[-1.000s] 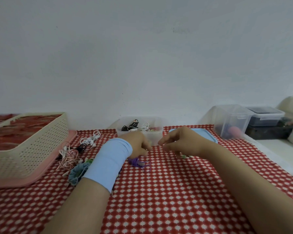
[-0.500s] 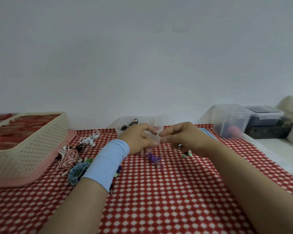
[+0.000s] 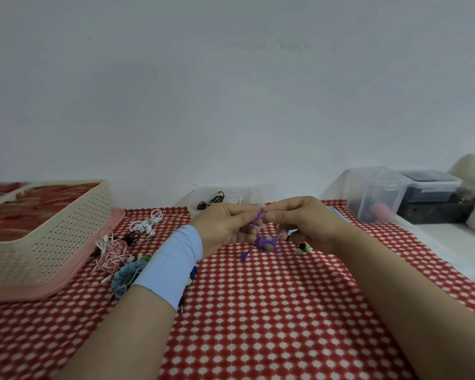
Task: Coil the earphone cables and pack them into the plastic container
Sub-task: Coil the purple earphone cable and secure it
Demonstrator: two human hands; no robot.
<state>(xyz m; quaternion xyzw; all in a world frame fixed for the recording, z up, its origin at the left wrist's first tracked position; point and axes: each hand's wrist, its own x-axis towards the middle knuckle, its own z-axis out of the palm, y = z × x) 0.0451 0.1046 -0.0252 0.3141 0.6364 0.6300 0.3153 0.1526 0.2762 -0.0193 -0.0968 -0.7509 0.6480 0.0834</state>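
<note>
— Two hands work on one cable, yes? Which step is it?

— The coiling step, I think. The left hand and the right hand are raised a little above the bench, close together. Both pinch the purple earphone cable: the thumb and first finger of each hand are closed on the thin upper strand, and the bundle hangs below, partly wound around a lower finger, as it seems. One loose end hangs down toward the cloth.

— And the plastic container?

— The plastic container stands behind the hands, near the wall, open, with some black and white cables already inside. More earphones wait at the left: a pink bundle, a white one and a blue one, beside the basket.

— What does the next move need?

— In my judgement, to wind the loose end tightly and tuck it, so the coil does not spring open. Then a short reach forward to drop it in the container.
</note>
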